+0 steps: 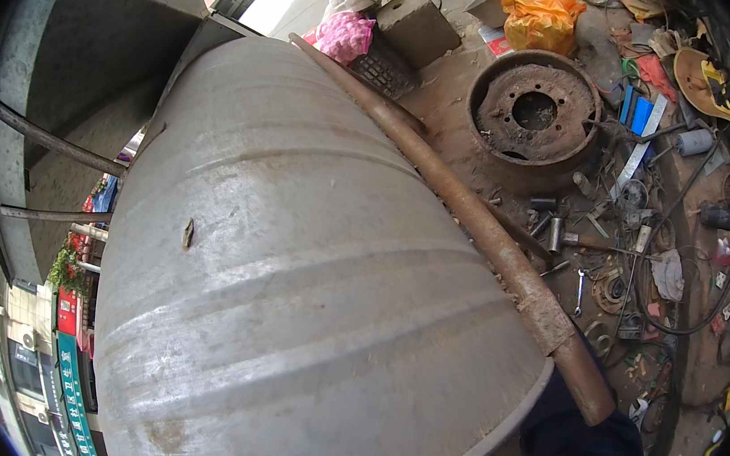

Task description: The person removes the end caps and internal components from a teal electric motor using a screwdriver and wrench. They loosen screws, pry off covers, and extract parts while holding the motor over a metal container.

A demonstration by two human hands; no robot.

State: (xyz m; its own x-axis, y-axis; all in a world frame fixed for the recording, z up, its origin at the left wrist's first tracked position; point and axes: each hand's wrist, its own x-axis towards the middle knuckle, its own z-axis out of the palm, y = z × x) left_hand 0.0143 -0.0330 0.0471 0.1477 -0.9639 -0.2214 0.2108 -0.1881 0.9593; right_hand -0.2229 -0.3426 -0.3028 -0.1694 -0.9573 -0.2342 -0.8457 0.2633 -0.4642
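Note:
A large curved grey metal panel [291, 247] with raised ribs fills the middle of the head view. Along its right edge runs a rusty pipe [474, 222], its near end reaching past the panel's corner. Dark navy cloth [583, 451] shows at the lower right, partly behind the panel and the pipe; whether it covers an arm or a leg I cannot tell. Neither my left hand nor my right hand shows, and what they touch is hidden. A small leaf-like scrap [189, 233] lies on the panel, or is a hole in it.
A rusty wheel rim [535, 117] lies on the ground right of the pipe. Beyond it sit an orange plastic bag [542, 18] and a concrete block [419, 25]. A wrench [580, 291], cables and scrap litter the right side. A grey metal canopy [87, 61] rises at the left.

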